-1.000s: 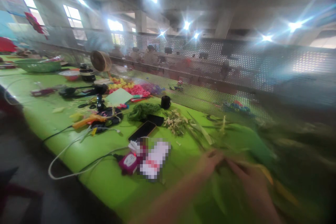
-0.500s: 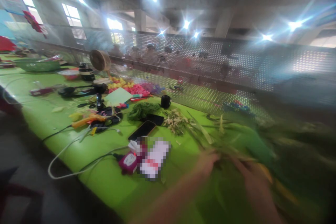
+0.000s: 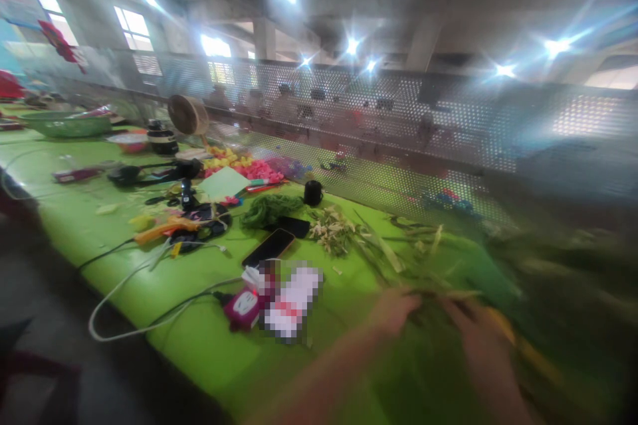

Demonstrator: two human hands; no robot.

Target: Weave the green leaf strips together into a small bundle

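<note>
Clutter covers green table (image 3: 199,339) before perforated screen (image 3: 399,119); left hand (image 3: 393,312), right hand (image 3: 473,335) among leaves (image 3: 438,292), grip unclear.

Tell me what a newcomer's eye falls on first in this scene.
The vivid lime-green table fills the left and middle, strewn with clutter: a dark phone near the centre and a heap of pink and yellow pieces further back by the perforated screen. At lower right, the left hand and right hand meet on a blurred bunch of green stems.
</note>
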